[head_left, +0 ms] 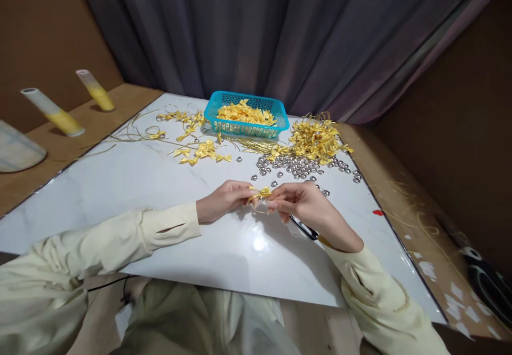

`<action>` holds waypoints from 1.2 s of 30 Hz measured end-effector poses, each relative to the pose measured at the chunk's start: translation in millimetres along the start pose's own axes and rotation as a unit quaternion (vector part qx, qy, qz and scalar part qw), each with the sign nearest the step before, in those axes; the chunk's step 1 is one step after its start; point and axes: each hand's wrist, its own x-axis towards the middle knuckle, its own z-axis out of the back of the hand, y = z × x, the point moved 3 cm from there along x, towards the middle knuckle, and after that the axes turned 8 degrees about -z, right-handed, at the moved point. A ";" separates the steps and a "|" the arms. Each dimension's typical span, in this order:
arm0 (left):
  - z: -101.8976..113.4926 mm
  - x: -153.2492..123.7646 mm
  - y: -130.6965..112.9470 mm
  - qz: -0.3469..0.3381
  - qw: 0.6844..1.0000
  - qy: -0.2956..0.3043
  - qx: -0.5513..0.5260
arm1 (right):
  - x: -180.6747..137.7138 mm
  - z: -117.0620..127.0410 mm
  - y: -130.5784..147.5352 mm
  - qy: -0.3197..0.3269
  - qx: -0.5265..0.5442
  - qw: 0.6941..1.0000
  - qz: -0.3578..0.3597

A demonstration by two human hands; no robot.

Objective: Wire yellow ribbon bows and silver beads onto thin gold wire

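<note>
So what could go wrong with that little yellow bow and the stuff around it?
The yellow bow is small and held between the left hand and the right hand, so it might slip or get bent. Loose silver pieces lie near the right hand, which could knock some away. The dark tool partly hidden under that hand might get bumped too.
</note>
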 end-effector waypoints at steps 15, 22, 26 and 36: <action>-0.5 -0.2 -3.2 -0.042 0.992 0.000 0.118 | 4.9 -10.3 -7.2 -0.055 0.026 0.994 0.091; -0.6 -1.0 -2.8 -0.069 0.984 0.015 0.164 | 5.1 -10.3 -10.5 -0.078 -0.032 0.989 0.120; -1.1 -2.2 -0.2 -0.091 0.969 0.022 0.227 | -0.6 -2.0 1.8 -0.113 -0.261 0.934 0.214; -6.1 -4.4 -2.9 -0.115 0.960 0.056 0.249 | -0.6 -18.7 12.8 -0.055 -0.478 0.818 0.315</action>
